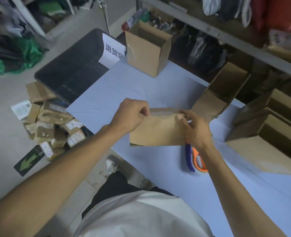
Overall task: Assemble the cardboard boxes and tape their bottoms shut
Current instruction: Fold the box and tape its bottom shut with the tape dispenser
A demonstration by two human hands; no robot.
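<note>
Only legible: sign (113, 50) reading 退货区

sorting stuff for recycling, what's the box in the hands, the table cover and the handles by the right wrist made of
Box: plain brown cardboard, matte, with a glossy strip along its top edge that looks like clear tape.
Table cover: pale blue sheet, probably paper or thin plastic; it shows sharp creases.
Handles: smooth orange and purple, likely plastic; the rest of the tool is hidden behind the right hand.

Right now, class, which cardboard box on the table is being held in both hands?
The box nearest the person, between both hands; the others stand untouched farther back.
</note>
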